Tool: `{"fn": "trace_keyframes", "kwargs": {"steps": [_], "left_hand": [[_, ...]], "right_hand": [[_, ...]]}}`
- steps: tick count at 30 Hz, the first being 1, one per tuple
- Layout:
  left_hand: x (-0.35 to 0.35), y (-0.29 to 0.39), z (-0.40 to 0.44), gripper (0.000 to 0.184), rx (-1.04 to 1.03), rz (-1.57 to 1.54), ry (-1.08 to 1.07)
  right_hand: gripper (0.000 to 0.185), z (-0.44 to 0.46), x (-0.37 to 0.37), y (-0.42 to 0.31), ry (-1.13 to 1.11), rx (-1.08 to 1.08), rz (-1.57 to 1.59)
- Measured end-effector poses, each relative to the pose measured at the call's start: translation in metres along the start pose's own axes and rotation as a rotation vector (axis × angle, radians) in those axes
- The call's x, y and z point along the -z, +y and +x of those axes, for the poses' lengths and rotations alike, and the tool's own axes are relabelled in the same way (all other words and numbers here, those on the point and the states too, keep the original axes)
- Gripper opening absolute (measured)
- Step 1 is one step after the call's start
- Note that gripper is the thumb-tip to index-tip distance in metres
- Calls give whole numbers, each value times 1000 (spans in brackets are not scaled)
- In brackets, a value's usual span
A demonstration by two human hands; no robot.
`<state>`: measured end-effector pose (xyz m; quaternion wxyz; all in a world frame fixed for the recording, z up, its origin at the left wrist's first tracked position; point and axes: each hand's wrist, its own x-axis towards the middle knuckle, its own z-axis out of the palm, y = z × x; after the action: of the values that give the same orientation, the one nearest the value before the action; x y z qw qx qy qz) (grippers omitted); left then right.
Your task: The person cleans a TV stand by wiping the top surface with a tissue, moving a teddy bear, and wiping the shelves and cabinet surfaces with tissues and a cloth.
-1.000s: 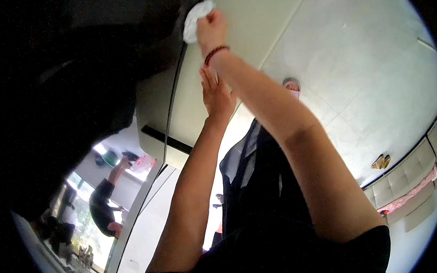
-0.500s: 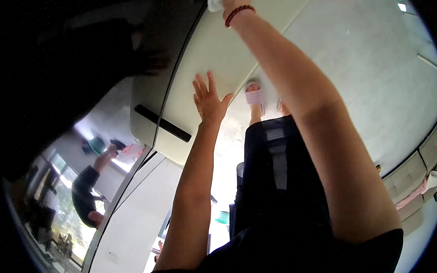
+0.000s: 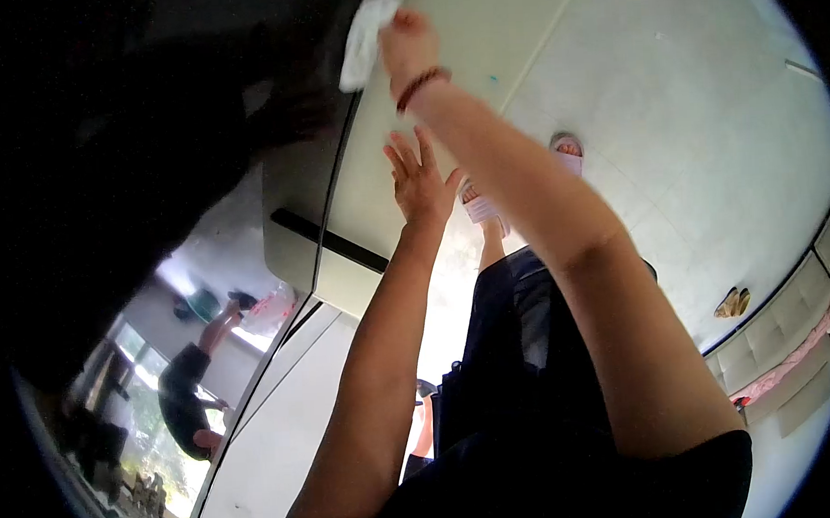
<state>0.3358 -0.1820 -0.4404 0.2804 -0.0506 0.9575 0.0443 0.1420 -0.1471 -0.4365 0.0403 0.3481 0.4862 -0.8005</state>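
Observation:
My right hand [image 3: 411, 51], a dark red beaded bracelet on its wrist, grips a white cloth [image 3: 368, 41]. The cloth lies over the edge of a glossy dark panel [image 3: 205, 111], which reflects the room. Lower down, my left hand [image 3: 423, 186] is open with fingers spread, holding nothing. It is over the pale flat surface [image 3: 471, 57] beside the panel; whether it touches is unclear. A black strip [image 3: 354, 252] sits on the pale surface near my left wrist and appears mirrored in the panel.
Below are my feet in pink slippers [image 3: 487, 210] on a pale floor [image 3: 651, 156]. A pair of shoes [image 3: 732, 303] stands near a tufted light sofa [image 3: 769, 308] at right. A white panel [image 3: 274, 432] is at lower left. Another person's leg [image 3: 424, 430] shows behind me.
My right hand has moved left and down in view with the cloth, which now shows more fully. The view has shifted, and both my slippers are now visible.

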Motion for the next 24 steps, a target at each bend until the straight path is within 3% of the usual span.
{"fn": "trace_keyframes", "kwargs": {"steps": [1, 3, 4, 5, 7, 8, 9, 11, 14, 15, 17, 19, 21, 22, 23, 24], "left_hand": [[0, 2, 1, 104, -4, -4, 20], [-2, 4, -1, 105, -6, -9, 50], [-15, -3, 0, 105, -18, -78, 115], [-13, -1, 1, 104, -51, -98, 132], [-5, 3, -6, 102, -111, -134, 158], [-10, -1, -7, 104, -182, -92, 279], [-12, -3, -6, 102, -173, -100, 264], [-14, -4, -3, 99, -154, -119, 231], [-14, -14, 3, 96, 5, -343, -85], [-12, -10, 4, 98, 11, -249, -54], [-2, 6, 0, 102, 22, -63, -3], [-11, 1, 0, 102, -87, -72, 71], [-19, -4, -3, 103, -179, -139, 190], [-9, 1, -7, 103, -182, -154, 215], [-11, 0, -7, 103, -181, -143, 216], [-19, -6, -6, 104, -184, -134, 215]], "right_hand": [[14, 18, 1, -25, -40, 126, 6], [13, 9, -10, -50, 61, 175, -34], [17, 11, -11, -14, 58, 307, 105], [20, -11, -27, 9, 281, 392, -71], [22, -75, -16, 29, 71, 350, -79], [22, -94, -18, 63, 53, 348, -91], [22, -107, -14, 80, -89, 172, -127], [20, -100, -11, 81, -157, 110, -82], [20, -39, -5, 11, -22, 171, -93], [20, -9, -4, -17, 30, 131, -26], [16, 26, -8, -46, 70, 247, 60], [18, 19, -21, -14, 289, 630, -98], [27, -43, -13, 28, 166, 434, -323], [27, -72, -8, 55, 59, 333, -312], [26, -90, -11, 99, -2, 368, -155], [27, -105, -3, 91, -84, 178, -175]]}}
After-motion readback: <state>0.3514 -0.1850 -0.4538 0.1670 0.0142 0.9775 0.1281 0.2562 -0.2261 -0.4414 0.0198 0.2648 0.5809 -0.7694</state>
